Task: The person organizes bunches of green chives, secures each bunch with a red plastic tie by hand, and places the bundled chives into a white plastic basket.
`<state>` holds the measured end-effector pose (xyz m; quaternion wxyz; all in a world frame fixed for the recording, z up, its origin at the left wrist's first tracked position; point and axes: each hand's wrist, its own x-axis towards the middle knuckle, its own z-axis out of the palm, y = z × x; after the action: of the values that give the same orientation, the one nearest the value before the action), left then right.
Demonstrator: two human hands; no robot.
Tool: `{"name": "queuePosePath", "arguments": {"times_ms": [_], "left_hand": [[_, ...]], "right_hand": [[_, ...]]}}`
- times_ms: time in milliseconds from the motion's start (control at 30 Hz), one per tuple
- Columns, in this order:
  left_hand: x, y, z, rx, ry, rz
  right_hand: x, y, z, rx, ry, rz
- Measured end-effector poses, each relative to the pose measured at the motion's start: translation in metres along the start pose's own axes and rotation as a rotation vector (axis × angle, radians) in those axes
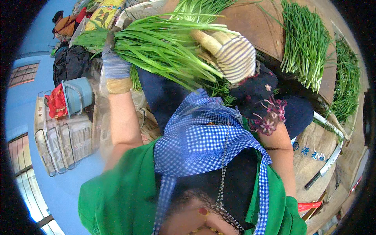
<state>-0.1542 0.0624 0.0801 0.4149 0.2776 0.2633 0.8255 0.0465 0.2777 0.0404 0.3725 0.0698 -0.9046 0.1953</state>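
Observation:
A loose bunch of garlic chives [158, 50] stretches across my lap, its leaf tips to the left and its pale stem ends to the right. My left hand [114, 48], in a soiled glove with a grey-blue cuff, grips the leafy part. At the stem end is my right hand [224, 53], in a cream glove with a striped cuff, its fingers curled at the stems and partly hidden by them. Some stems splay downward near the blue checked apron [202, 141]. Loose greens [221, 92] lie below the right hand.
More chives [202, 10] lie on the brown board [246, 23], with a thick bundle [307, 47] farther right. Cut greens [346, 79] fill a container at the right. A long knife [323, 169] rests there. Left stand plastic crates [76, 138] and a blue bucket [79, 95]; a person [65, 25] is beyond.

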Motion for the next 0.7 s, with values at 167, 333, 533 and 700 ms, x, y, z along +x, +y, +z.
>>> {"name": "queuePosePath", "arguments": {"times_ms": [167, 333, 533, 700], "left_hand": [[-0.008, 0.0, -0.011, 0.469, 0.484, 0.162], [0.004, -0.005, -0.002, 0.429, 0.44, 0.143], [-0.011, 0.018, -0.022, 0.233, 0.311, 0.139], [-0.011, 0.024, -0.024, 0.309, 0.341, 0.173]], "right_hand": [[-0.008, -0.004, 0.002, 0.152, 0.145, 0.187], [-0.071, 0.01, -0.013, 0.161, 0.261, 0.69], [-0.134, 0.062, -0.02, -0.322, -0.936, 1.04], [-0.112, 0.051, -0.026, -0.311, -0.897, 0.941]]}}
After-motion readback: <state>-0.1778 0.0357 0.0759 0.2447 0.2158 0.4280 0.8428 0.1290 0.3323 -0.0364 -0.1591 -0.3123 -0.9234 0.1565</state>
